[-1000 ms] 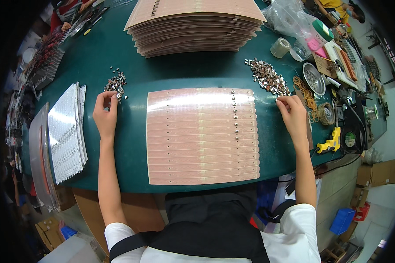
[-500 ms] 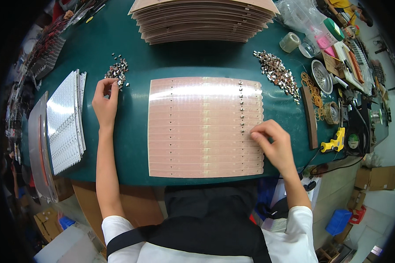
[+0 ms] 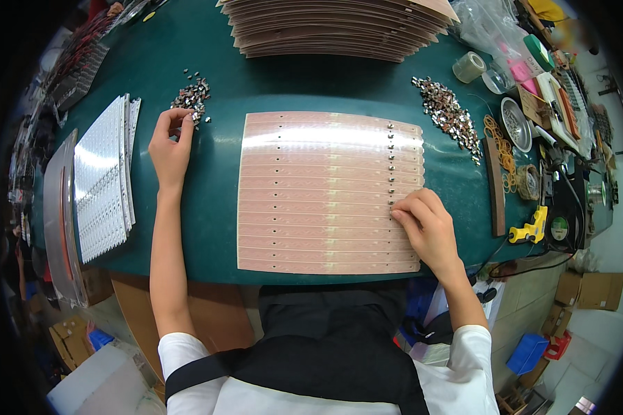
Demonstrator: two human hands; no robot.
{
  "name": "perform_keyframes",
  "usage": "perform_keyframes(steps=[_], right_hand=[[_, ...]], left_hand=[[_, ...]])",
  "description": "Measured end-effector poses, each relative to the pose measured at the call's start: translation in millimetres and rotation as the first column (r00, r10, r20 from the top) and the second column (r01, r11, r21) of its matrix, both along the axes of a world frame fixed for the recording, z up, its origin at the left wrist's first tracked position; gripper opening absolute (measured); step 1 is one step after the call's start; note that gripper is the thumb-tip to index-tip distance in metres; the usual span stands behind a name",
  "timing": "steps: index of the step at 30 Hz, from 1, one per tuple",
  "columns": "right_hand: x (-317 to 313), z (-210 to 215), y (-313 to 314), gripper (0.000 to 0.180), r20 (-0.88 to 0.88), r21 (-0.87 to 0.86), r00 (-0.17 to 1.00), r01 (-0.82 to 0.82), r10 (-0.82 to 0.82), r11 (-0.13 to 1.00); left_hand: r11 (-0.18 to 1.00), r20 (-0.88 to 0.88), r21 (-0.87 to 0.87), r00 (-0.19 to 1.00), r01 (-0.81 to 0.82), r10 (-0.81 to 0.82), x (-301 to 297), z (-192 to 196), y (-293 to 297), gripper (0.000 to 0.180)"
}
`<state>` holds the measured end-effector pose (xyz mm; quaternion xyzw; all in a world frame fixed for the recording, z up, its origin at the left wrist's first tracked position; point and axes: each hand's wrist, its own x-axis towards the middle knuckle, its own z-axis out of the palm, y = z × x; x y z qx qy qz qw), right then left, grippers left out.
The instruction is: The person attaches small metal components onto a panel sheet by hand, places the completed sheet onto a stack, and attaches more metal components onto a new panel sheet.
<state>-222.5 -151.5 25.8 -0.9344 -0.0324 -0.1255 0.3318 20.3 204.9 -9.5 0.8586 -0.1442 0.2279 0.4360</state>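
A pinkish-tan panel of joined circuit-board strips lies flat on the green table. Small silver metal parts stand in a column along its upper right side. My right hand is over the panel's right edge, thumb and forefinger pinched at the lower end of that column; anything between them is hidden. At the left, my left hand has its fingertips together at the near edge of a small pile of silver and brown metal parts. Whatever those fingers hold is too small to make out.
A tall stack of similar panels stands at the back. Another metal-part pile lies right of the panel, near a dark bar, rubber bands, a metal bowl and a yellow glue gun. White perforated strips lie left.
My right fingertips have moved left over the panel, onto the column of metal parts. My left hand stays at its pile. The whole view has shifted slightly.
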Motion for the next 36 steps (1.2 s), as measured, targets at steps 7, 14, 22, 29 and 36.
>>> perform_keyframes(steps=[7,14,22,29,36], right_hand=[[0.3,-4.6,1.3,0.011,0.101,-0.079,0.994,-0.043,0.051,0.996],[-0.9,-5.3,1.5,0.011,0.123,-0.144,0.987,-0.082,0.101,0.986],[-3.3,-1.5,-3.9,0.014,0.028,0.02,0.998,-0.049,0.049,0.999],[-6.0,-6.0,0.5,0.014,0.027,0.144,0.999,0.025,-0.029,0.989],[-2.9,-7.6,1.8,0.012,0.063,0.071,0.998,-0.031,0.027,0.997]], left_hand=[[1.0,0.021,0.011,1.0,0.008,-0.008,1.0,-1.4,1.0,0.009],[1.0,0.01,0.017,1.0,-0.005,0.005,3.3,-2.3,0.3,0.009],[1.0,0.021,0.011,1.0,-0.002,0.002,2.8,-2.6,0.5,0.009],[1.0,-0.014,-0.008,1.0,-0.007,0.007,0.5,-0.8,-0.1,0.009],[1.0,0.01,-0.006,1.0,0.009,-0.009,1.4,-6.3,3.8,0.009]])
